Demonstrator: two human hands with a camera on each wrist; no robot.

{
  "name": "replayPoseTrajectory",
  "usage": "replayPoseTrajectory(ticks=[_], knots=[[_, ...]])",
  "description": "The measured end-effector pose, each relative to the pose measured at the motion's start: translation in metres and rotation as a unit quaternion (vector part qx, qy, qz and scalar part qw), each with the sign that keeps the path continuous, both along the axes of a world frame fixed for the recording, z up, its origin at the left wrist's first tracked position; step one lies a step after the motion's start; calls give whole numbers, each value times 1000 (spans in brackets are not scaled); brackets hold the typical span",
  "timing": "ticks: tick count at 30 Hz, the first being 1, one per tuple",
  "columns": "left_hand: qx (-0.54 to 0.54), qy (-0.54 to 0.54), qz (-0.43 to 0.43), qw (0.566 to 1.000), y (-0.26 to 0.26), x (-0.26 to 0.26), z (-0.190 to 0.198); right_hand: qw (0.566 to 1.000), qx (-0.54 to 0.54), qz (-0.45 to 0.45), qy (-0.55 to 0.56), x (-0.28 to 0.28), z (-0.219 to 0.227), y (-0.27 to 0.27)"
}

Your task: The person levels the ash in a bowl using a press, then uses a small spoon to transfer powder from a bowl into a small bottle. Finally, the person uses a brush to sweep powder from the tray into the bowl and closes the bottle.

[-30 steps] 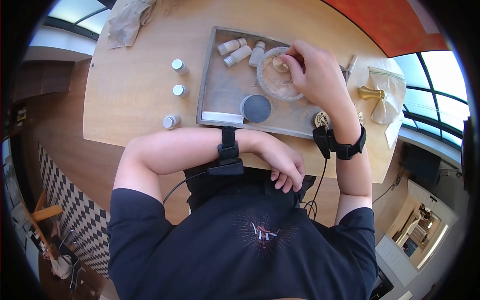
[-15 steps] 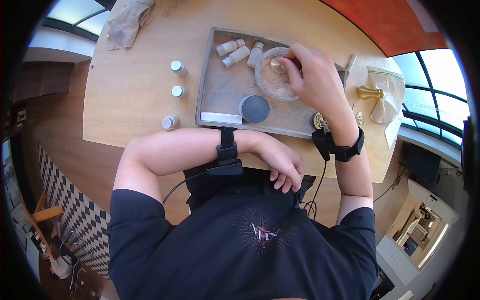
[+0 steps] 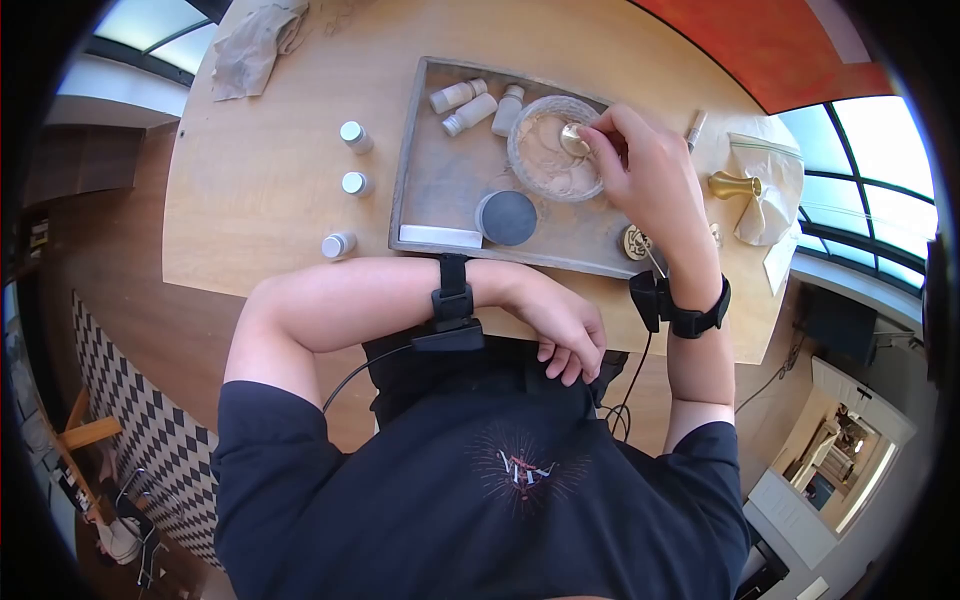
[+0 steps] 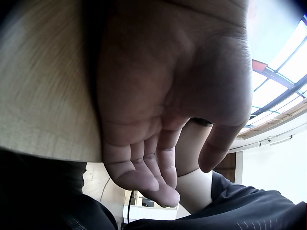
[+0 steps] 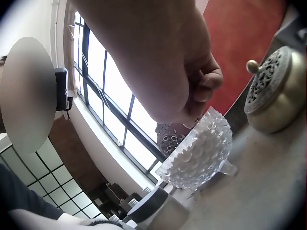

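My right hand pinches a small round shiny metal piece between thumb and fingers over the glass bowl. Pale powder fills the bowl. From the right wrist, the bowl shows clear knobbly sides and a small foot, and a round piece with a lattice pattern appears past its rim, beside the fingers. My left hand hangs relaxed at the table's near edge, in front of the dark shirt. In the left wrist view its palm holds nothing and its fingers are loosely bent.
A grey tray holds the bowl, several small bottles, a dark-lidded jar and a white block. A brass burner stands beyond the bowl. Three bottles stand left; a brass vase lies right.
My right hand has shifted right and slightly nearer, carrying the metal piece from the bowl's middle toward its right rim. The left hand stays in place.
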State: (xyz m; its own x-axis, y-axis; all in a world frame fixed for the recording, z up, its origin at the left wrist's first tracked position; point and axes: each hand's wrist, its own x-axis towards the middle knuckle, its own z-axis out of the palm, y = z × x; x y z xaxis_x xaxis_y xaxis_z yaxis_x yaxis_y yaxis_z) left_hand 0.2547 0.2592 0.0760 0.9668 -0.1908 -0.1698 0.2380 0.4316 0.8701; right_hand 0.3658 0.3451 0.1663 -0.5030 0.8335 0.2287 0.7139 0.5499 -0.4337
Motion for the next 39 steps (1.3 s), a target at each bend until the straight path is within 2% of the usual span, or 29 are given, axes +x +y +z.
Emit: replayPoseTrajectory(ticks=[20,23,26,32,39], knots=[[4,6,-4,1000,0,0,0,999,38,25,4,-4,-13,-1],[8,6,-6,1000,1,0,1,999,25,19,10,-3,-10,-1],[7,8,-3,1000,1,-1,2,998,4,-24,51,-1,-3,-5],[6,6,-3,1000,2,-1,2,999,-31,-37,12,4,10,-15],[2,5,-4,1000,0,0,0,999,-18,-34,29,6,-5,-18]])
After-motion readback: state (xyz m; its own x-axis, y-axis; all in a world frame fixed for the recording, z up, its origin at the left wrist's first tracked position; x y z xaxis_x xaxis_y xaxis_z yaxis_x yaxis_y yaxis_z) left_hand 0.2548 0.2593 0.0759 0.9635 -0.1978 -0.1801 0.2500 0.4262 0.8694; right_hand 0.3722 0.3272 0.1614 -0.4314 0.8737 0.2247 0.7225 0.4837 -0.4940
